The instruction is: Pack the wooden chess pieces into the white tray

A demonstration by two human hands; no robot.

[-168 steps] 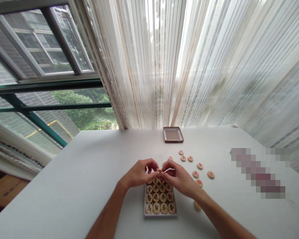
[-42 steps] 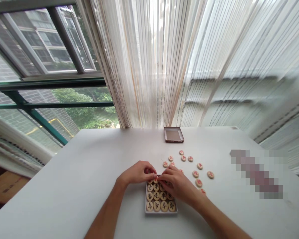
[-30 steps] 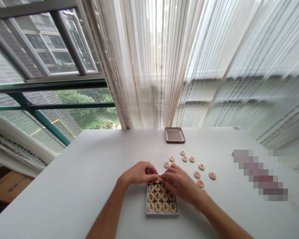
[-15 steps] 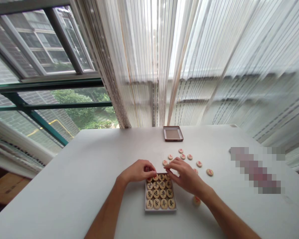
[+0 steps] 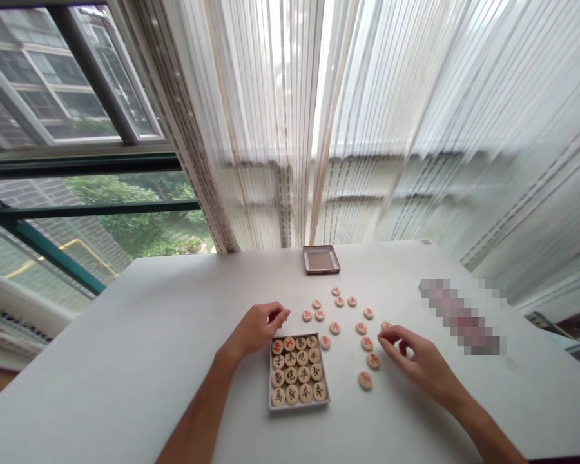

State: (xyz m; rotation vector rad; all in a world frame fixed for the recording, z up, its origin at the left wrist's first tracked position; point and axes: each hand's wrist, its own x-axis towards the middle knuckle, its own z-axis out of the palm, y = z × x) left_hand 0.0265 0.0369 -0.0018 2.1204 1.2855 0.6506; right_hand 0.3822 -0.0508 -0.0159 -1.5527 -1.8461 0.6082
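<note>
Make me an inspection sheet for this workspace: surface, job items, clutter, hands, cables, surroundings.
Surface: white table.
Job items: shallow box holding four rows of four round pieces, two marked red, the rest black; loose pieces with red marks lie beyond and right of it.
Clutter: shallow tray near the far edge; pixelated item at right, identity unclear.
Hands: left hand by the box's far left corner; right hand beside the loose pieces, contact unclear.
Cables: nothing seen.
Surroundings: striped curtain; window at left.
</note>
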